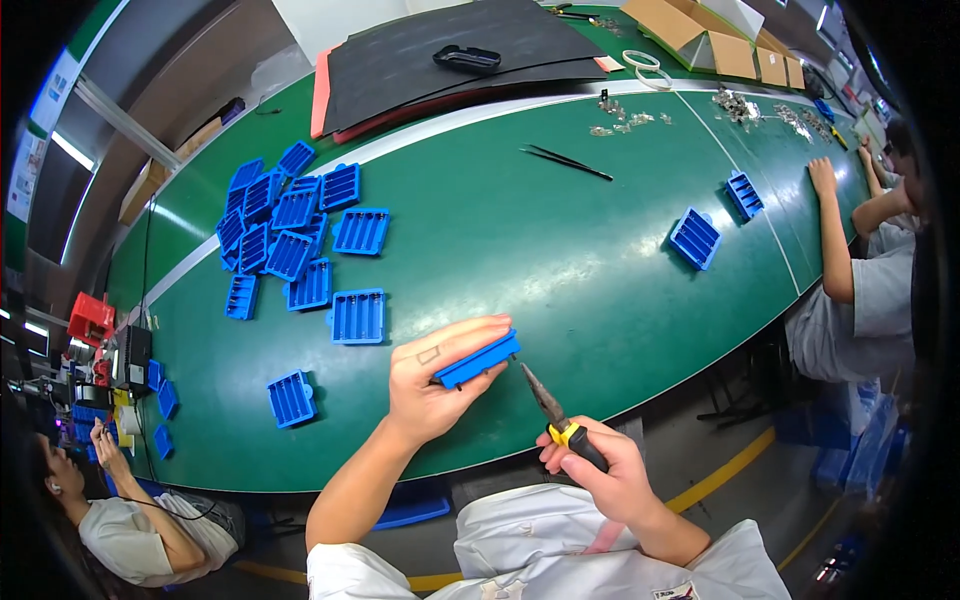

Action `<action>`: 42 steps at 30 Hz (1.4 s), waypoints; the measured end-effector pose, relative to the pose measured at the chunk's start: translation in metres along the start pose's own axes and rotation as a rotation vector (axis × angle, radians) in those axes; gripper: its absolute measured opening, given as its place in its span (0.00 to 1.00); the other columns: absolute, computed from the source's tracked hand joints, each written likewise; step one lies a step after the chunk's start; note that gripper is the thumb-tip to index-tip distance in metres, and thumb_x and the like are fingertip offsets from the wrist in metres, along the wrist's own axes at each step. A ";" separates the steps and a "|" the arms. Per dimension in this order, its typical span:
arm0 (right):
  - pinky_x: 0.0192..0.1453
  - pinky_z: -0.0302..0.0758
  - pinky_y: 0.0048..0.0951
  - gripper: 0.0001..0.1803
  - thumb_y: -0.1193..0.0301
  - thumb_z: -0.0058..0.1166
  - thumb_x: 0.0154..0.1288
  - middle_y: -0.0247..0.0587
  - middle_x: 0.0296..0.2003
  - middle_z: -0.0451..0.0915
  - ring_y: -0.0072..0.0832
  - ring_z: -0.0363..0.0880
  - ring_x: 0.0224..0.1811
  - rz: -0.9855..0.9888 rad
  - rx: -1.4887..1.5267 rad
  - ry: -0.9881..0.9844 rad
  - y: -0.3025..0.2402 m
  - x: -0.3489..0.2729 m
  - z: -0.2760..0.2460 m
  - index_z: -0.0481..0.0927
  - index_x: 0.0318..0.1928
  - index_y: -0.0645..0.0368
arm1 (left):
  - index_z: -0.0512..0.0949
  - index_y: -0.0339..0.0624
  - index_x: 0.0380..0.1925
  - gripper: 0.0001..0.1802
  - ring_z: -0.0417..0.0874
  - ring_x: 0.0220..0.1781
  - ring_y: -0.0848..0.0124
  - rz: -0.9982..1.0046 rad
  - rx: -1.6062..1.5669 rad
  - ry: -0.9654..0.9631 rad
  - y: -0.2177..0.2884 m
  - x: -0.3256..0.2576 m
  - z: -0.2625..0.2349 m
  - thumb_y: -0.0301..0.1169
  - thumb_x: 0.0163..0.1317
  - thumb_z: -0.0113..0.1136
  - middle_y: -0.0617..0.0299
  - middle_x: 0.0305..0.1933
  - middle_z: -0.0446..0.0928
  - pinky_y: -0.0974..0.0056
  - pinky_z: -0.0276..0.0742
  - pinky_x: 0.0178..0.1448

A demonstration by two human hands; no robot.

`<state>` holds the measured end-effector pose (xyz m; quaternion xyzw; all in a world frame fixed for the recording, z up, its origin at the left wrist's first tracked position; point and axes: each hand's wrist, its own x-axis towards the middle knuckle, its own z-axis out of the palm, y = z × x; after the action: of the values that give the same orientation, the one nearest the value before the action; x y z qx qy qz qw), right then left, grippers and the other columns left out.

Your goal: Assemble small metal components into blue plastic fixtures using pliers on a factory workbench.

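Observation:
My left hand [430,378] grips a blue plastic battery holder [478,360], tilted on its side above the green table. In my right hand [612,470] is a pair of needle-nose pliers [548,400] with black and yellow handles. The pliers' tip points up toward the right end of the holder, a small gap apart from it. Whether the jaws are parted is too small to tell. Left of my left hand, a single blue battery holder [291,399] lies on the table, and another [357,317] sits farther back.
A heap of blue battery holders [294,209] covers the left. Black tweezers [567,161] lie mid-table; two holders [695,239] lie right. Small metal parts [737,106], black sheets [400,70] and a cardboard box [690,35] stand far back. Co-workers sit left [150,520] and right [860,290].

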<state>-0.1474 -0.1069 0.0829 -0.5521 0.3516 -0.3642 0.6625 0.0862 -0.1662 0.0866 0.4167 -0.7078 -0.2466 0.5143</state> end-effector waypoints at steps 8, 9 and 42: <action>0.51 0.75 0.32 0.06 0.80 0.50 0.63 0.48 0.39 0.79 0.33 0.79 0.45 0.038 -0.007 0.021 -0.004 0.005 0.001 0.80 0.32 0.69 | 0.83 0.36 0.42 0.19 0.86 0.48 0.59 0.013 0.014 0.007 -0.003 0.001 0.002 0.17 0.47 0.69 0.50 0.47 0.83 0.63 0.82 0.51; 0.51 0.75 0.32 0.06 0.80 0.50 0.63 0.48 0.39 0.79 0.33 0.79 0.45 0.036 -0.009 0.021 -0.005 0.005 0.001 0.80 0.32 0.69 | 0.83 0.36 0.43 0.19 0.86 0.47 0.59 0.012 0.015 0.007 -0.003 0.001 0.002 0.17 0.47 0.69 0.50 0.47 0.83 0.63 0.82 0.51; 0.47 0.75 0.40 0.15 0.76 0.63 0.52 0.53 0.45 0.76 0.49 0.76 0.46 -0.307 -1.013 0.465 -0.001 0.036 -0.058 0.78 0.41 0.68 | 0.79 0.33 0.47 0.20 0.83 0.50 0.65 -0.325 -0.141 0.046 0.025 -0.008 -0.002 0.17 0.50 0.66 0.52 0.48 0.82 0.65 0.77 0.55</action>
<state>-0.1806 -0.1659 0.0732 -0.7505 0.5344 -0.3540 0.1606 0.0811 -0.1457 0.1026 0.4940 -0.6002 -0.3658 0.5117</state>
